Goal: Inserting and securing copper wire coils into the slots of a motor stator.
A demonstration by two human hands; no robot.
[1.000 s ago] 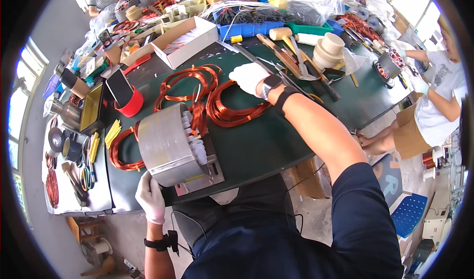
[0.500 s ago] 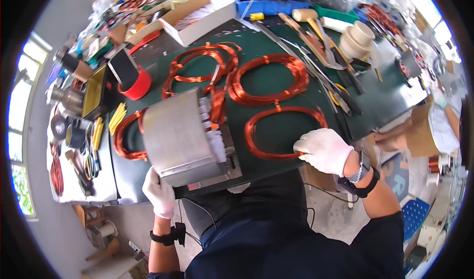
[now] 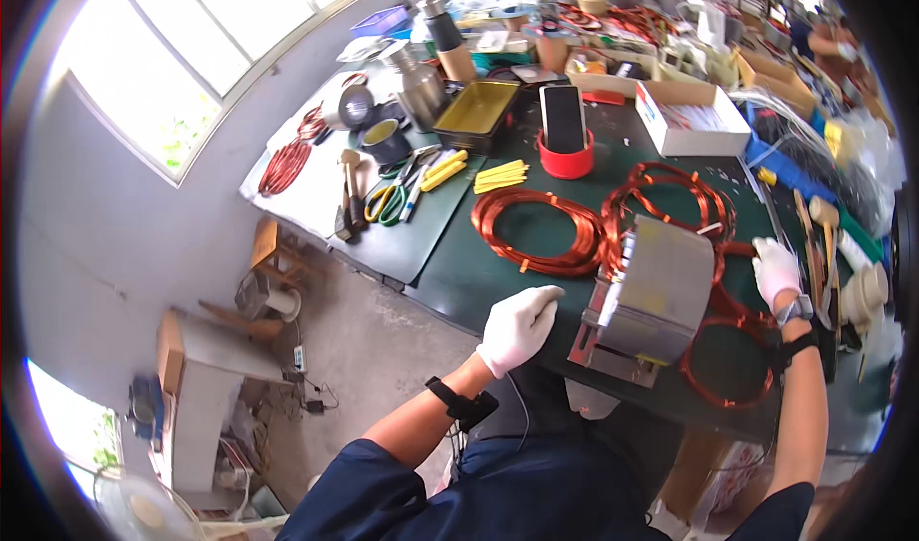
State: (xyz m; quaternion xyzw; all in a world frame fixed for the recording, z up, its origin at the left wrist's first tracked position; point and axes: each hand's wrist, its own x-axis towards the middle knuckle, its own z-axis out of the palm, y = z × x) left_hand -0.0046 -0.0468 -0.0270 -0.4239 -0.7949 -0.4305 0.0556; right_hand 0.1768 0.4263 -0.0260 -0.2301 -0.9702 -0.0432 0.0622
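A curved grey metal stator core (image 3: 667, 278) stands near the table's front edge on a reddish metal base (image 3: 613, 349). White liners show along its left side. My left hand (image 3: 520, 332), in a white glove, is just left of the base, apart from it, its fingers loosely bent and holding nothing. My right hand (image 3: 776, 271), also gloved, is to the right of the core, its fingers closed at an orange-red copper wire coil (image 3: 735, 250). The exact grip is partly hidden. Another tied copper coil (image 3: 493, 239) lies left of the core, and more loops lie behind and in front.
Yellow sticks (image 3: 501, 175), a phone (image 3: 563, 120) in a red holder (image 3: 567, 161) and a white box (image 3: 694, 120) stand behind the coils. Scissors (image 3: 391, 201) and a hammer (image 3: 352, 191) lie at left. Mallets (image 3: 823, 214) and tools line the right side.
The view has swung left. The core has turned round, its white liners now on the left. My left hand has let go of it; my right hand has left the front coil for the core's right side.
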